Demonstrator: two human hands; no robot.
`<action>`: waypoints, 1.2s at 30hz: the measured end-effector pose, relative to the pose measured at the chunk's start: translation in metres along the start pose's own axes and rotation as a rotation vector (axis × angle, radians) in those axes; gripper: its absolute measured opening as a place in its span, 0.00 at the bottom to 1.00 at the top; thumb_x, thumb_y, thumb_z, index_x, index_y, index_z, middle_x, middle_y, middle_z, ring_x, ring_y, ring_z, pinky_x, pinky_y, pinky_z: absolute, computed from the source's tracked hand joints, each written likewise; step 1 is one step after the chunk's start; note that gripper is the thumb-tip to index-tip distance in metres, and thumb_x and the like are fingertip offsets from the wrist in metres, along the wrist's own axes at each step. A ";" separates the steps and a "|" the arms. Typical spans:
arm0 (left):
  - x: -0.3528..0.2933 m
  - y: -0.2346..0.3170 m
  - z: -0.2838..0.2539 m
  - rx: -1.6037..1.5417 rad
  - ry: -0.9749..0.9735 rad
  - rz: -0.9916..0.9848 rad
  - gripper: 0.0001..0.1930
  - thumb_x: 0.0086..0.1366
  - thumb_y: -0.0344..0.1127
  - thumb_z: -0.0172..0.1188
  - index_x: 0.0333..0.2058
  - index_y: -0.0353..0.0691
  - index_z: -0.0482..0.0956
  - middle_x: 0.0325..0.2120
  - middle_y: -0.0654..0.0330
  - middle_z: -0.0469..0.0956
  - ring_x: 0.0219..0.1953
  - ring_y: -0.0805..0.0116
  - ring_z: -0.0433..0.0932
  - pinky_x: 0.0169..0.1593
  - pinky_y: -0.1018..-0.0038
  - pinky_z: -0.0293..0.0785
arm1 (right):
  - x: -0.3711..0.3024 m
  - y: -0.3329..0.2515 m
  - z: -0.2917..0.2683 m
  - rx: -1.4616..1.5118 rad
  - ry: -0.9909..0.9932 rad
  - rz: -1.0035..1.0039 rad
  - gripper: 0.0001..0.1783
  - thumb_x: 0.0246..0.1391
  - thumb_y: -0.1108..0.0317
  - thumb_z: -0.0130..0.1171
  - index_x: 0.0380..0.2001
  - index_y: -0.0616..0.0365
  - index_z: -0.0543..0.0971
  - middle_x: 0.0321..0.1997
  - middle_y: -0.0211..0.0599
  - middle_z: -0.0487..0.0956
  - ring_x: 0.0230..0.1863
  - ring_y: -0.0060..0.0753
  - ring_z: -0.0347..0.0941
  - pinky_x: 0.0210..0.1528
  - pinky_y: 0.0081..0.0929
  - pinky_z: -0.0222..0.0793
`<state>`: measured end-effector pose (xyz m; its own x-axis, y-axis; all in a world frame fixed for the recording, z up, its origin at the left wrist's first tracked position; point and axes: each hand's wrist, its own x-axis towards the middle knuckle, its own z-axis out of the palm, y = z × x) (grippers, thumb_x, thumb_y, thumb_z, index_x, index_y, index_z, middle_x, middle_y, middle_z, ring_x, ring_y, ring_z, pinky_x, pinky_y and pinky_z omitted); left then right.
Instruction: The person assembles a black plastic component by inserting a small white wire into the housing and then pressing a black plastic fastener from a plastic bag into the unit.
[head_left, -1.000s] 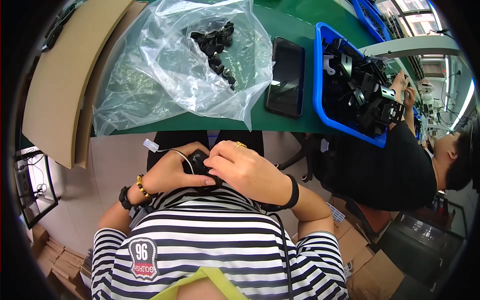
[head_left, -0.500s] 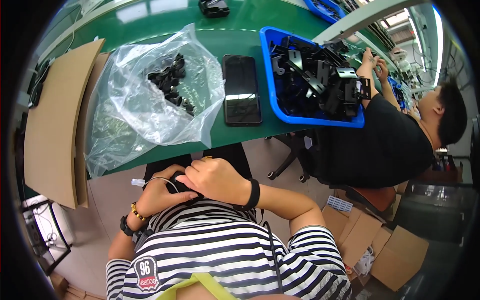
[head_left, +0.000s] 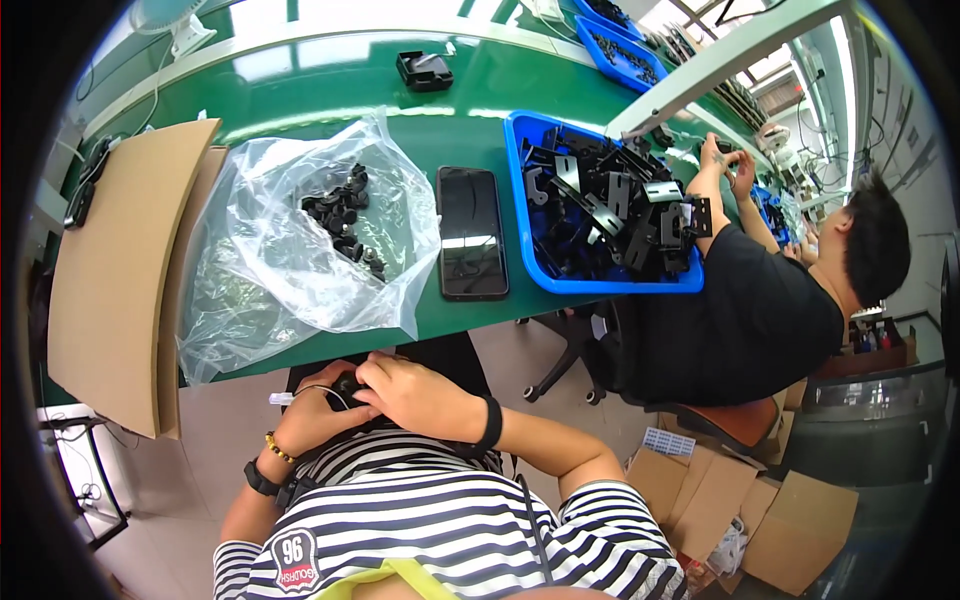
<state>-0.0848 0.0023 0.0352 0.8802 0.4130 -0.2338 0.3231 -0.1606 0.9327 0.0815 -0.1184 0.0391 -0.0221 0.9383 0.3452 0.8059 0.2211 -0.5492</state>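
Close to my body, below the table's front edge, my left hand (head_left: 311,417) is closed round a small black part (head_left: 345,386). A thin pale cable ending in a white connector (head_left: 282,398) loops out over that hand. My right hand (head_left: 408,396) bends over the same black part from the other side, fingers curled against it. Most of the part is hidden by my fingers, so its kind does not show. On the table ahead, a clear plastic bag (head_left: 240,255) lies spread with several small black pieces (head_left: 345,208) on it.
A dark phone (head_left: 473,235) lies right of the bag. Beside it stands a blue bin (head_left: 517,215) full of black brackets (head_left: 615,195). Cardboard sheets (head_left: 120,290) stand at left, and a black box-like part (head_left: 424,72) sits farther back. A person in black (head_left: 740,310) sits at right, above open cartons (head_left: 700,490).
The view has tilted, so the table and its things appear lower. My right hand has shifted slightly on the black part; both hands stay on it.
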 end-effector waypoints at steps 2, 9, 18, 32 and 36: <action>-0.004 0.000 -0.001 0.065 -0.040 -0.017 0.28 0.52 0.44 0.76 0.49 0.36 0.79 0.44 0.53 0.81 0.46 0.61 0.81 0.52 0.69 0.74 | -0.006 0.002 -0.002 0.133 0.040 -0.054 0.11 0.64 0.64 0.58 0.34 0.61 0.72 0.28 0.44 0.76 0.32 0.44 0.78 0.33 0.33 0.75; -0.014 -0.022 0.010 0.114 -0.046 0.107 0.26 0.52 0.45 0.76 0.46 0.36 0.79 0.40 0.56 0.81 0.41 0.63 0.81 0.48 0.70 0.75 | -0.012 -0.007 -0.003 0.003 -0.464 0.132 0.13 0.64 0.63 0.57 0.39 0.63 0.70 0.36 0.48 0.77 0.38 0.47 0.79 0.38 0.36 0.75; -0.023 -0.038 0.001 -0.027 -0.105 0.077 0.26 0.55 0.45 0.73 0.47 0.35 0.79 0.40 0.54 0.81 0.40 0.60 0.82 0.46 0.69 0.76 | -0.012 -0.019 0.008 0.017 -0.312 0.008 0.12 0.66 0.64 0.53 0.37 0.63 0.72 0.32 0.48 0.77 0.32 0.52 0.78 0.34 0.43 0.75; -0.004 -0.065 -0.012 -0.004 -0.270 0.102 0.29 0.54 0.51 0.73 0.47 0.37 0.78 0.43 0.53 0.81 0.46 0.58 0.81 0.53 0.67 0.73 | -0.006 -0.013 0.033 -0.045 -0.473 0.287 0.24 0.69 0.53 0.48 0.25 0.59 0.78 0.21 0.48 0.79 0.24 0.54 0.77 0.28 0.47 0.72; -0.001 -0.064 -0.014 0.003 -0.296 0.059 0.29 0.54 0.52 0.73 0.47 0.37 0.78 0.43 0.53 0.81 0.47 0.58 0.80 0.53 0.67 0.73 | -0.003 -0.010 0.036 -0.104 -0.491 0.302 0.28 0.69 0.52 0.48 0.19 0.58 0.79 0.20 0.47 0.80 0.23 0.53 0.78 0.27 0.46 0.73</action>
<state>-0.1117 0.0248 -0.0203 0.9605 0.1232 -0.2496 0.2689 -0.1792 0.9464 0.0525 -0.1133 0.0160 -0.0338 0.9746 -0.2214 0.8727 -0.0792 -0.4819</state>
